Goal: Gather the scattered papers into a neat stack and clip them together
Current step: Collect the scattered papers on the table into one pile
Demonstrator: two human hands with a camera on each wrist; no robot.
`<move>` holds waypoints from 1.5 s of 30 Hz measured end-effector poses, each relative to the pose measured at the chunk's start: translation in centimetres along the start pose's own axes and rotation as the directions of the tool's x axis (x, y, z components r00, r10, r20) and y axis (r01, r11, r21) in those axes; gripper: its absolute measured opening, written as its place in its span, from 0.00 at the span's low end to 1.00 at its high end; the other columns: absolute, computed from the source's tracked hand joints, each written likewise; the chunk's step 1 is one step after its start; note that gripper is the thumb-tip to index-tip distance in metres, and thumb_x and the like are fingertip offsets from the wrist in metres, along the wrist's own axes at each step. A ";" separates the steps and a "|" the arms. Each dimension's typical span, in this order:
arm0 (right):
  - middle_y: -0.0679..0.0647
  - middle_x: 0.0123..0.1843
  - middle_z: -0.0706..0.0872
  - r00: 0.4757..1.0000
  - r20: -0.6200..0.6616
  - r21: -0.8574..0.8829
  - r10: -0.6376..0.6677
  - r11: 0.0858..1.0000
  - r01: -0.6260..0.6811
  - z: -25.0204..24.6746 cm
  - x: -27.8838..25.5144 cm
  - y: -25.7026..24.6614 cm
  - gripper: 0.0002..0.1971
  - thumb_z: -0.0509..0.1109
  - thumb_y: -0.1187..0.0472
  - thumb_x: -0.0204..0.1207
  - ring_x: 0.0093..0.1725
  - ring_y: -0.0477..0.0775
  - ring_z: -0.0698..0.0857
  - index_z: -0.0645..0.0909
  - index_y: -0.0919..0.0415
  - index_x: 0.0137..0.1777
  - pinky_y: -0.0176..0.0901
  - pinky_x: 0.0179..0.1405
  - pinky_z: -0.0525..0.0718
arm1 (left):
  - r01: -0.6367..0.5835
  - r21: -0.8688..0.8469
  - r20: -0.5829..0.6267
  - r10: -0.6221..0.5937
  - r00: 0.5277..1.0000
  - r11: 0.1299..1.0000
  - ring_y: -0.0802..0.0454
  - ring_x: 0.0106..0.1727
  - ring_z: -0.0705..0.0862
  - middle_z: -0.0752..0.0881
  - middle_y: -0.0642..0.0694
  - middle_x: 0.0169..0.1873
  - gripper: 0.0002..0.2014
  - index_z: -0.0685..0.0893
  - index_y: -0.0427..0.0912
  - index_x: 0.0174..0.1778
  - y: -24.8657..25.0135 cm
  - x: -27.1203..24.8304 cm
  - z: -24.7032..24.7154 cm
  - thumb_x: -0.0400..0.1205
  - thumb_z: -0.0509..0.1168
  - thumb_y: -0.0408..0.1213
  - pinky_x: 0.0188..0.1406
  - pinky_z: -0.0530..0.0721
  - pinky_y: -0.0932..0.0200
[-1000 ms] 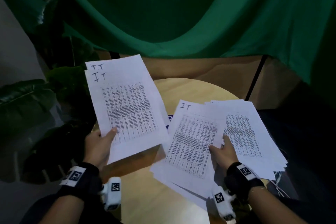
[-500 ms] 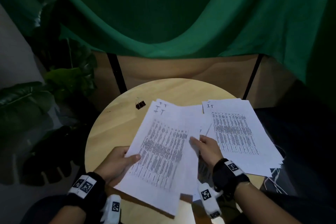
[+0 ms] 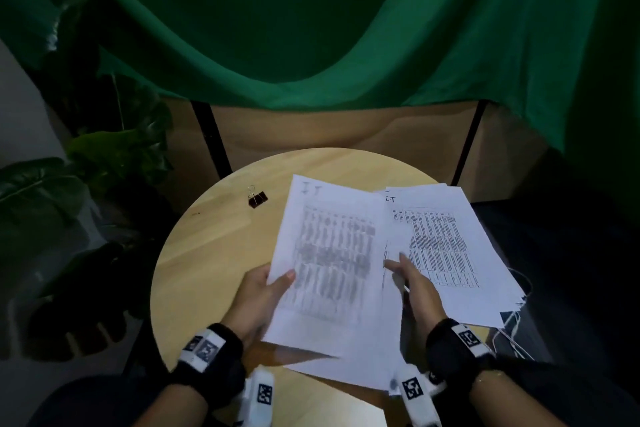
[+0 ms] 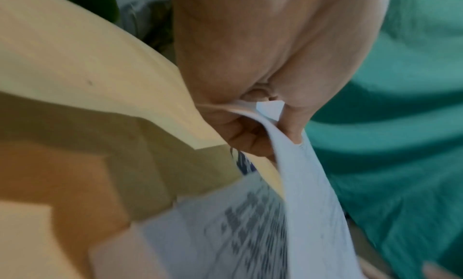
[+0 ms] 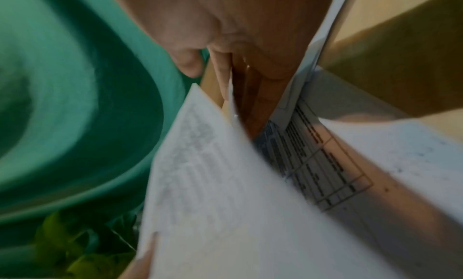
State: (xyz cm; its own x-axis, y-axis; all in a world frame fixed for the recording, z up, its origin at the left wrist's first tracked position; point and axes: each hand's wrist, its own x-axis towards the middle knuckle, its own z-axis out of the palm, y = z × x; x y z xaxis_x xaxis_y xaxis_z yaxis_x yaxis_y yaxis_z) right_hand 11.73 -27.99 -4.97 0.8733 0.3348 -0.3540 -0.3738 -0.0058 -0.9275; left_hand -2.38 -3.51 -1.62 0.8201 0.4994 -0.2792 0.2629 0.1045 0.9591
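Observation:
My left hand pinches a bundle of printed sheets by its left edge, thumb on top and fingers underneath, held just above the round wooden table. The left wrist view shows that pinch on the bent sheets. My right hand lies with straight fingers between the bundle's right edge and a second fanned pile of sheets on the table's right side. In the right wrist view its fingers run along between blurred sheets. A black binder clip lies on the table at the back left.
A green cloth hangs behind the table, with a wooden panel under it. Large-leaved plants stand to the left. The fanned pile overhangs the table's right edge, where thin white cords lie below.
My left hand has brought its bundle down from the raised left position and rightwards, so it now overlaps the right pile's left edge. The right hand has shifted right with fingers straightened.

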 end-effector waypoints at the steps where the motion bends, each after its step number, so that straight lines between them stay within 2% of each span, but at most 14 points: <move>1: 0.47 0.78 0.79 0.999 0.029 0.081 0.017 0.997 -0.019 -0.3 -0.1 0.1 0.27 0.69 0.41 0.85 0.77 0.51 0.78 0.82 0.56 0.77 0.60 0.84 0.71 | -0.004 0.031 -0.003 0.004 1.000 1.000 0.45 0.51 1.00 1.00 0.45 0.50 0.08 0.93 0.37 0.63 -0.9 0.1 1.4 0.93 0.70 0.33 0.47 0.96 0.52; 5: 0.58 0.91 0.63 0.999 -0.015 0.124 -0.050 0.991 0.052 -1.3 0.6 0.7 0.43 0.81 0.62 0.78 0.83 0.63 0.76 0.63 0.61 0.89 0.66 0.83 0.73 | 0.017 0.086 -0.006 -0.017 1.000 0.996 0.41 0.56 0.98 1.00 0.48 0.50 0.07 0.94 0.41 0.61 -3.7 1.0 5.2 0.93 0.70 0.33 0.55 0.95 0.48; 8: 0.57 0.87 0.72 0.992 -0.086 0.112 -0.096 0.988 0.105 -4.0 1.5 1.1 0.41 0.81 0.61 0.69 0.78 0.62 0.82 0.72 0.53 0.84 0.67 0.77 0.79 | -0.019 0.376 -0.059 0.044 0.997 0.926 0.45 0.49 0.93 0.95 0.52 0.46 0.09 0.91 0.44 0.55 -3.8 1.5 6.2 0.91 0.72 0.46 0.50 0.88 0.53; 11: 0.55 0.83 0.78 0.987 -0.116 0.052 -0.111 0.992 0.118 -8.4 3.8 2.7 0.40 0.80 0.60 0.65 0.75 0.65 0.84 0.75 0.41 0.79 0.72 0.68 0.85 | 0.024 0.703 -0.146 0.111 0.983 0.711 0.44 0.65 0.88 0.89 0.49 0.60 0.18 0.86 0.49 0.65 -3.6 1.4 6.6 0.88 0.70 0.58 0.63 0.87 0.49; 14: 0.52 0.81 0.78 0.983 -0.151 0.088 -0.103 0.989 0.117 -8.4 0.3 -1.0 0.43 0.70 0.77 0.76 0.72 0.66 0.86 0.70 0.33 0.80 0.74 0.66 0.86 | 0.027 0.917 -0.052 0.052 0.997 0.398 0.39 0.77 0.76 0.79 0.44 0.70 0.34 0.77 0.50 0.75 -3.9 0.8 7.2 0.80 0.73 0.67 0.69 0.83 0.43; 16: 0.43 0.80 0.75 0.986 -0.133 0.159 -0.097 0.980 0.118 -8.6 -1.0 -2.1 0.46 0.60 0.86 0.80 0.66 0.65 0.90 0.69 0.32 0.82 0.66 0.63 0.88 | 0.045 0.945 -0.058 0.031 0.998 0.324 0.37 0.77 0.76 0.78 0.42 0.71 0.40 0.75 0.49 0.77 -4.1 0.9 7.4 0.76 0.77 0.68 0.69 0.83 0.42; 19: 0.39 0.76 0.78 0.990 -0.115 0.153 -0.083 0.983 0.100 -9.2 -1.5 -2.2 0.40 0.54 0.87 0.81 0.31 0.54 0.87 0.73 0.46 0.82 0.41 0.25 0.81 | 0.120 0.953 -0.120 -0.018 0.993 0.280 0.35 0.75 0.81 0.82 0.40 0.70 0.42 0.75 0.47 0.76 -3.5 2.4 6.7 0.73 0.83 0.64 0.69 0.84 0.40; 21: 0.47 0.78 0.82 0.994 -0.106 0.111 -0.018 0.993 0.029 -9.7 -1.1 -1.8 0.33 0.54 0.87 0.80 0.20 0.53 0.73 0.81 0.58 0.76 0.38 0.17 0.71 | 0.162 0.926 -0.137 -0.096 0.986 0.340 0.37 0.68 0.88 0.87 0.43 0.65 0.39 0.77 0.46 0.70 -2.7 3.0 5.6 0.69 0.87 0.59 0.63 0.87 0.42; 24: 0.59 0.77 0.84 0.994 -0.090 0.107 0.066 0.993 -0.056 -9.5 -1.1 -1.6 0.29 0.55 0.86 0.79 0.24 0.52 0.73 0.84 0.66 0.72 0.39 0.21 0.75 | 0.219 0.819 -0.115 -0.221 0.968 0.531 0.44 0.54 0.90 0.90 0.45 0.58 0.36 0.82 0.43 0.64 -3.3 4.5 2.6 0.64 0.92 0.45 0.47 0.87 0.54; 28: 0.63 0.78 0.80 0.991 -0.084 0.170 0.105 0.981 -0.089 -8.8 -1.1 -0.9 0.27 0.55 0.89 0.77 0.54 0.50 0.85 0.83 0.75 0.70 0.45 0.54 0.81 | 0.194 0.740 -0.160 -0.113 0.981 0.643 0.45 0.51 0.92 0.93 0.44 0.54 0.22 0.90 0.45 0.56 -3.2 4.9 -2.2 0.69 0.89 0.42 0.47 0.87 0.55; 32: 0.66 0.78 0.80 0.989 -0.085 0.161 0.120 0.981 -0.106 -7.9 -0.8 0.1 0.23 0.56 0.89 0.77 0.76 0.60 0.79 0.87 0.76 0.63 0.47 0.65 0.78 | 0.092 0.711 -0.276 0.155 0.949 0.698 0.43 0.40 0.88 0.90 0.45 0.38 0.09 0.88 0.47 0.40 1.2 2.5 -6.2 0.82 0.82 0.39 0.38 0.80 0.52; 39: 0.69 0.77 0.80 0.994 -0.061 0.167 0.088 0.983 -0.076 -4.4 -1.3 -0.2 0.19 0.58 0.86 0.80 0.80 0.62 0.75 0.87 0.74 0.61 0.51 0.77 0.73 | -0.175 0.322 -0.384 0.297 0.874 0.930 0.34 0.51 0.94 0.95 0.34 0.52 0.09 0.91 0.37 0.59 6.2 -0.8 -10.4 0.86 0.79 0.35 0.48 0.89 0.46; 42: 0.63 0.81 0.78 0.997 -0.040 0.271 0.062 0.961 -0.049 -2.3 -2.4 -1.6 0.14 0.67 0.69 0.87 0.75 0.57 0.78 0.84 0.73 0.69 0.48 0.74 0.74 | -0.216 0.156 -0.352 0.258 0.900 0.964 0.38 0.56 0.97 0.97 0.41 0.57 0.16 0.91 0.42 0.69 5.8 -1.6 -8.8 0.86 0.80 0.40 0.61 0.94 0.35; 45: 0.47 0.74 0.79 0.998 0.041 0.119 0.053 0.991 -0.057 -0.6 -3.8 -3.1 0.29 0.67 0.40 0.85 0.74 0.45 0.73 0.83 0.62 0.76 0.48 0.74 0.67 | -0.188 0.082 -0.270 0.204 0.941 0.979 0.40 0.59 0.98 0.98 0.45 0.61 0.18 0.91 0.46 0.72 3.3 -1.8 -6.0 0.87 0.79 0.45 0.63 0.95 0.32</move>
State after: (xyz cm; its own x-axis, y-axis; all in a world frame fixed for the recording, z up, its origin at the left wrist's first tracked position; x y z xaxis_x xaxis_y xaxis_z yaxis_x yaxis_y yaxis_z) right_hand 9.72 -29.79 -0.84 0.8388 0.3726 -0.3970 -0.4575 0.0870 -0.8849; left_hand -5.99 1.10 2.36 0.6882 0.7234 -0.0551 0.1443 -0.0620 0.9876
